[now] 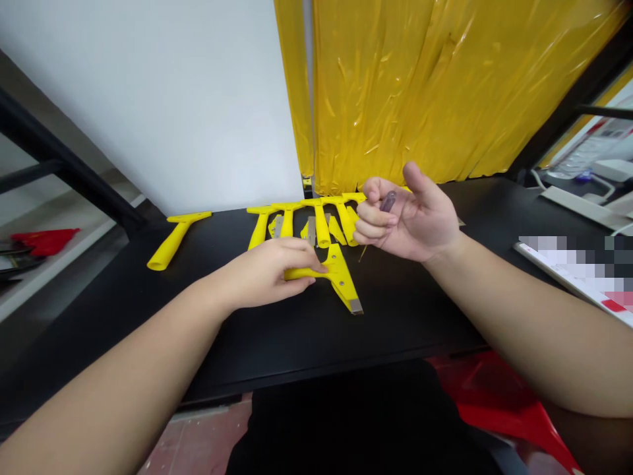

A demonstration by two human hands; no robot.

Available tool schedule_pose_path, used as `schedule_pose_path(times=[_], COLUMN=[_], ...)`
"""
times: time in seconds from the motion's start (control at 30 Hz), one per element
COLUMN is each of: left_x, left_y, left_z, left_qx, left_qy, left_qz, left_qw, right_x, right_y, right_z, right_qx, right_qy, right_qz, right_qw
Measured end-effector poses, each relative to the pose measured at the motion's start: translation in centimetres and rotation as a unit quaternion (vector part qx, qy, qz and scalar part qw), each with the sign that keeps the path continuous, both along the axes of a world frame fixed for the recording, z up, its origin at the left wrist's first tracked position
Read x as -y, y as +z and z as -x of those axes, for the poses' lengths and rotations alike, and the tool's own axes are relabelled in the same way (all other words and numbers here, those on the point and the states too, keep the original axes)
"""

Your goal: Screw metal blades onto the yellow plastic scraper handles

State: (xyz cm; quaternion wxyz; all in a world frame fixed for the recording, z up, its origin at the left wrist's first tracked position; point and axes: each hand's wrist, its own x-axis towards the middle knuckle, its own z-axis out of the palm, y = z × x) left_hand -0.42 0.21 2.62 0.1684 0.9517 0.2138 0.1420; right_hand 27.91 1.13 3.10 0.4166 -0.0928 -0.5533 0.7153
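A yellow scraper [342, 280] lies across the near part of the black table, its T-shaped head turned right with two screws and a metal blade end showing. My left hand [270, 270] is closed around its handle. Raised to the right of it, my right hand [405, 218] has its palm turned up and its thumb stretched out. The curled fingers hold a screwdriver [389, 200] with a dark see-through handle; its thin shaft points down below the hand. Behind both hands stands a row of yellow scraper handles [322, 227], with yellow and metal pieces among them.
One more yellow scraper handle [175, 241] rests apart at the left of the black table [297, 336]. A white panel [198, 99] and a yellow plastic curtain [420, 92] rise behind. At right lies a white-edged object [558, 270], partly pixelated. A red stool [499, 396] is below.
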Motion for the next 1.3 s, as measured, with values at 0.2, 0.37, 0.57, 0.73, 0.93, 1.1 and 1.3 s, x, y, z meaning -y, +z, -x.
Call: schedule_pose_path(times=[0.2,0.37,0.57,0.73,0.93,1.1,1.3], left_x=[0.1,0.3,0.6,0.2,0.0,0.1,0.0], left_y=[0.4,0.4,0.7,0.4,-0.7,-1.0,-1.1], left_z=[0.2,0.2,0.2,0.3,-0.3,-0.6,-0.6], left_qx=[-0.025,-0.029,-0.006,0.033,0.031,-0.002,-0.015], left_qy=[0.015,0.01,0.006,0.035,0.06,0.077,0.114], left_qz=[-0.016,0.016,0.052,0.098,0.203,0.286,0.323], left_qw=[0.999,0.999,0.999,0.994,0.977,0.955,0.939], right_x=[-0.4,-0.7,-1.0,-0.9,-1.2,-1.2,-0.6], right_y=[-0.5,-1.3,-2.1,-2.0,-1.9,-2.3,-2.6], right_z=[-0.1,-0.1,-0.3,-0.3,-0.3,-0.3,-0.1], right_qx=[0.071,0.112,0.115,0.131,0.21,0.356,0.49], right_qy=[-0.021,-0.004,0.014,0.007,-0.039,-0.098,-0.103], right_qz=[-0.014,-0.028,-0.055,-0.072,-0.141,-0.249,-0.314], right_qw=[0.997,0.993,0.992,0.989,0.967,0.895,0.807])
